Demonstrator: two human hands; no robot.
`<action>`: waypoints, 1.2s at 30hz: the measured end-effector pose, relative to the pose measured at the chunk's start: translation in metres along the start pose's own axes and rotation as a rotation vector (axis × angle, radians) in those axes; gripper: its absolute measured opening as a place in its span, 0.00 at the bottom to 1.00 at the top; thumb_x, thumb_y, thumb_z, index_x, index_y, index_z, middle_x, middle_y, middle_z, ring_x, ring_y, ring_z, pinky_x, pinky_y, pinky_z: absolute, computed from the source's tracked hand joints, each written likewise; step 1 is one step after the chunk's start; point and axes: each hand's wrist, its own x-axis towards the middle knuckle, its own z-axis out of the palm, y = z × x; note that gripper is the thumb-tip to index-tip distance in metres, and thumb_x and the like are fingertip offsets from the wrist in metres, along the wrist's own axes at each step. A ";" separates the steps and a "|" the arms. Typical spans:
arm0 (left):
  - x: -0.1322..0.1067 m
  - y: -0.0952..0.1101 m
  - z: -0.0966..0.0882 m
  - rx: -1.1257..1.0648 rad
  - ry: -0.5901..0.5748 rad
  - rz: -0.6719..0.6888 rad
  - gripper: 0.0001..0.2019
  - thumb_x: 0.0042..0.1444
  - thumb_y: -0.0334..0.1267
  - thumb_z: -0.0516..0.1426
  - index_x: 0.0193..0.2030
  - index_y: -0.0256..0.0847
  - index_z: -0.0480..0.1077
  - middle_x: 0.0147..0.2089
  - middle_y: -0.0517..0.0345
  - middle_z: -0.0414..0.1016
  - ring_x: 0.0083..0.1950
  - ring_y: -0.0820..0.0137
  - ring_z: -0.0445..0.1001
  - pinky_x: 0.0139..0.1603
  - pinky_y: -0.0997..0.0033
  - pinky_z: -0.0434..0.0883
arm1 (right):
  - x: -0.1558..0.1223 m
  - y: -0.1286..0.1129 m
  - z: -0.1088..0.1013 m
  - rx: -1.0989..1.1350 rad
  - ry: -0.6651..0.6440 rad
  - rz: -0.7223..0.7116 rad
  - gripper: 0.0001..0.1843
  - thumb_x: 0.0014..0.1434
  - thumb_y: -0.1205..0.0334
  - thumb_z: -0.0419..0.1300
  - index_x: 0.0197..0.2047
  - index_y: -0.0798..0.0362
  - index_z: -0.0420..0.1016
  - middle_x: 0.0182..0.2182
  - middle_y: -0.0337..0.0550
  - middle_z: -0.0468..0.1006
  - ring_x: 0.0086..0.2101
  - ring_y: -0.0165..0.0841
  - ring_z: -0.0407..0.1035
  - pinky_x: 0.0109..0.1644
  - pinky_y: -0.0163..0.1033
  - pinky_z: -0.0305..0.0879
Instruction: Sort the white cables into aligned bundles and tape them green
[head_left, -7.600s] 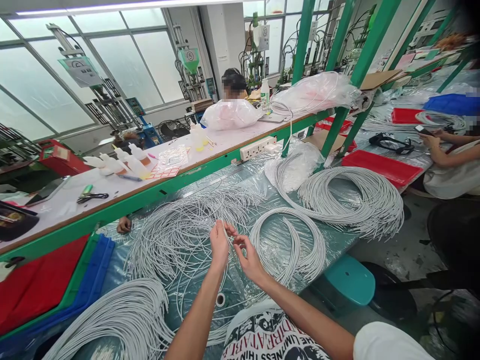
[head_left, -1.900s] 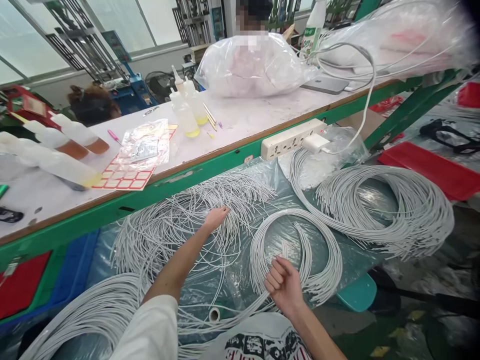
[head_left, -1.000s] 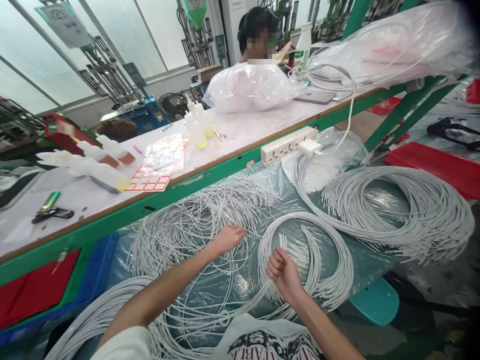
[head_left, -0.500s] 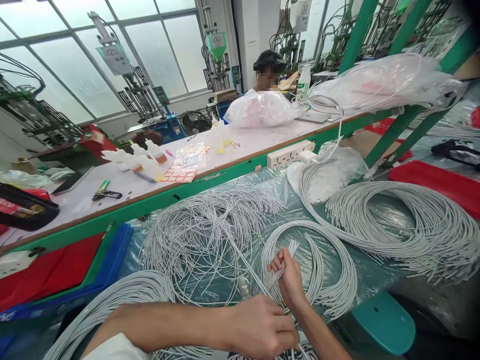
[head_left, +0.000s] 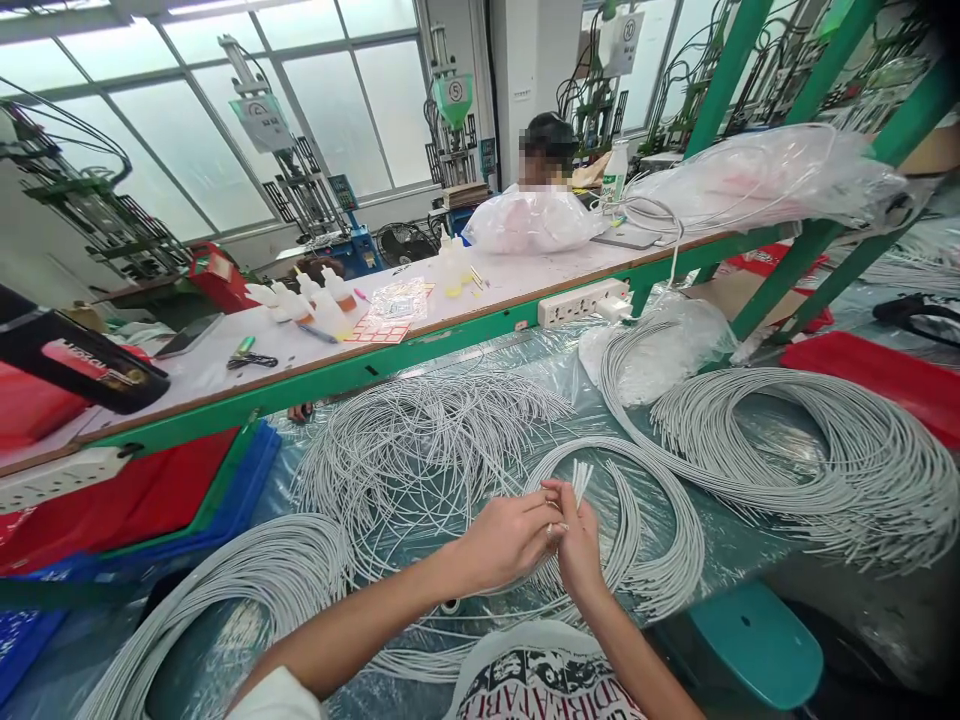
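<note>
Both of my hands meet over the table, in front of a tangled heap of thin grey-white cables (head_left: 420, 440). My right hand (head_left: 581, 545) is closed around a small bundle of cables (head_left: 580, 478), whose pale cut ends stick up above the fingers. Against it, from the left, my left hand (head_left: 514, 535) presses with bent, closed fingers at the bundle. What those fingers pinch is hidden. Just behind and right of the hands lies a loose curved coil of cables (head_left: 686, 530).
Large cable coils lie at right (head_left: 810, 460) and lower left (head_left: 247, 570). A raised shelf (head_left: 420, 350) behind carries bottles and plastic bags, with a power strip (head_left: 577, 303) on its edge. A teal stool (head_left: 757, 640) stands lower right. Another person (head_left: 547, 150) sits beyond the shelf.
My left hand has moved from low in front, near my body, up and away to meet the right hand. The strands stretched from the heap toward my hands no longer show. The view has tilted slightly.
</note>
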 end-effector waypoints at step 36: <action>0.014 -0.047 -0.016 -0.024 0.393 -0.347 0.22 0.63 0.38 0.52 0.64 0.45 0.61 0.45 0.54 0.76 0.37 0.71 0.74 0.34 0.73 0.68 | 0.028 0.017 0.043 -0.322 -0.203 -0.329 0.23 0.64 0.41 0.51 0.29 0.53 0.65 0.20 0.35 0.60 0.21 0.28 0.50 0.24 0.35 0.46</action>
